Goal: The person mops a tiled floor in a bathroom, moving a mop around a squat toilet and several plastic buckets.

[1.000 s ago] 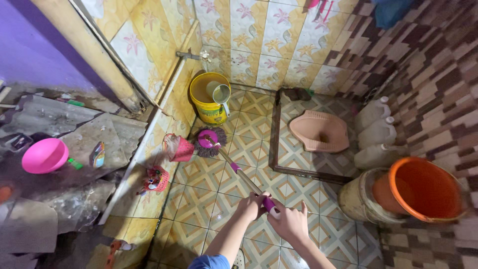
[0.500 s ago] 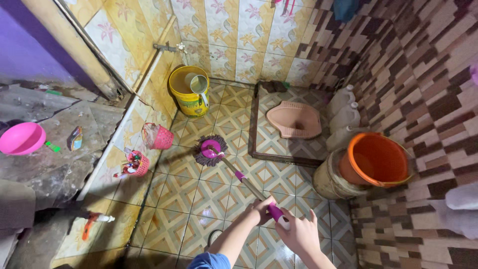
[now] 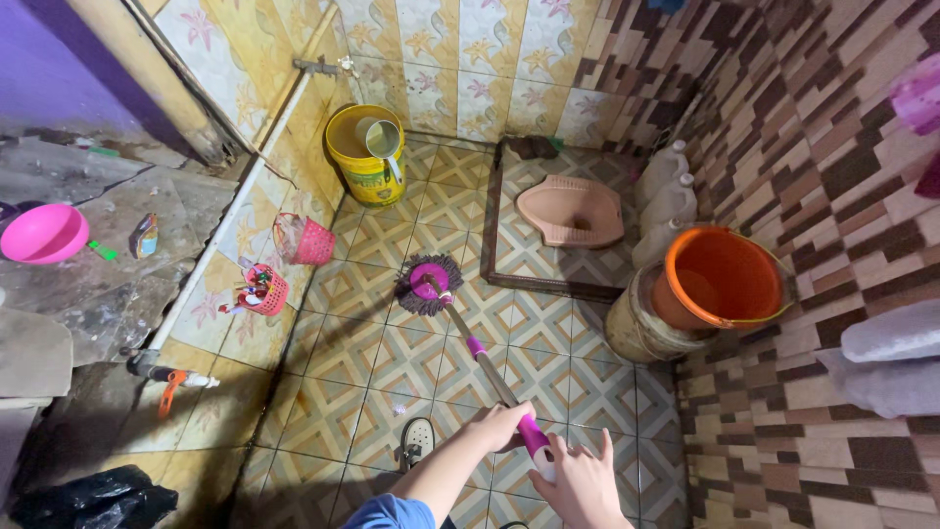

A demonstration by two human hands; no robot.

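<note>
A: Grip first. Left hand (image 3: 499,425) wrapped tight around the mop handle (image 3: 487,364), below the purple grip section. Right hand (image 3: 580,482) sits on the handle's near end, palm against it, fingers spread and only loosely curled.

B: And the mop itself?

A: The mop head (image 3: 429,284) rests flat on the tiled floor (image 3: 392,353), mid-room, near of the squat toilet (image 3: 571,211). Handle slopes from it back to the hands.

B: Handling?

A: Judged: light, stiff pole, soft stringy head that drags when wet. Best held two-handed at the near end, as shown. Floor looks glossy, possibly slippery.

B: Surroundings?

A: Yellow bucket (image 3: 364,157) at the far wall, orange bucket (image 3: 720,279) right, pink baskets (image 3: 304,241) left.
</note>
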